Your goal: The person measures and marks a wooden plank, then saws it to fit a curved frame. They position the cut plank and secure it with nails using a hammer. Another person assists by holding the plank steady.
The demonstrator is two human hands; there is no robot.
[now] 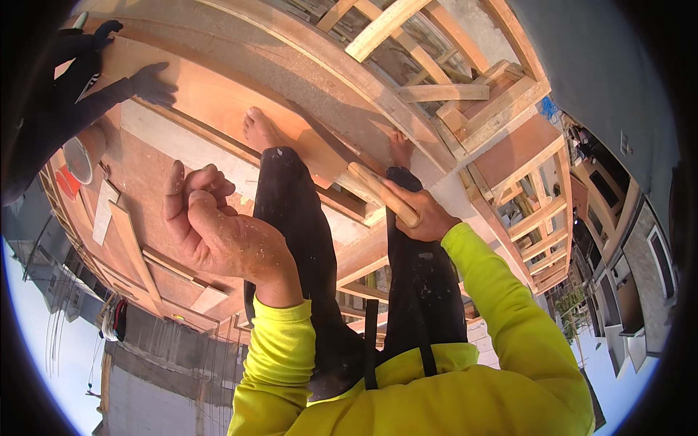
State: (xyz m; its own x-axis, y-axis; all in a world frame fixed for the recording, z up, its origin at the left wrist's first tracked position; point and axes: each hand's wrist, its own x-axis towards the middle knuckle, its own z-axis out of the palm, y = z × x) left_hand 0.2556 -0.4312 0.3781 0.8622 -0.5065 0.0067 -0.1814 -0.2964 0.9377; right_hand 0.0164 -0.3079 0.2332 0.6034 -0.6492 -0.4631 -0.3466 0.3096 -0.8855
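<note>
My left hand [225,236] is raised in front of my left knee, palm partly turned up. Its fingers are loosely bent and apart, and I see nothing held in them. My right hand [429,214], by my right knee, grips a short, pale wooden handle [382,190] with a rounded near end. The handle slants away to the upper left; no tool head shows. Below it lies a smooth plywood strip [211,87] with my bare left foot [259,131] on it. My right foot [400,149] rests further right, beside a long timber edge.
At the far left, a co-worker's dark-gloved hand [153,85] hangs over the plywood strip. A bucket [78,156] and loose boards [134,251] lie on the left. Open timber framing [538,218] with gaps between its members runs along the right and far side. Blue string [549,109] hangs there.
</note>
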